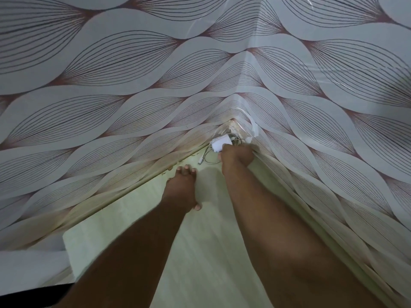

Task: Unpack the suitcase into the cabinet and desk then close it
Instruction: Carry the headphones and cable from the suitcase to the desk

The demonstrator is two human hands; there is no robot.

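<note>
two bare arms reach forward over a pale, wood-grained surface (124,236) set into a room corner. the right hand (236,157) is at the far corner of the surface, its fingers curled round a white charger (220,143), which it holds just where the two walls meet. a thin white cable (205,158) trails from the charger in loose loops and lies on the surface just left of that hand, with a small plug end pointing toward the near side. the left hand (183,187) rests on the surface a little nearer and to the left, well short of the corner; its fingers are straight and close together, tips pointing at the back wall, thumb tucked at the near side, holding nothing. both walls carry wallpaper (133,74) with large pale leaf shapes drawn in fine dark lines, and a strip of it has peeled loose at the corner above the charger. a dark edge (33,292) shows at the lower left beyond the surface; what it belongs to cannot be told.
</note>
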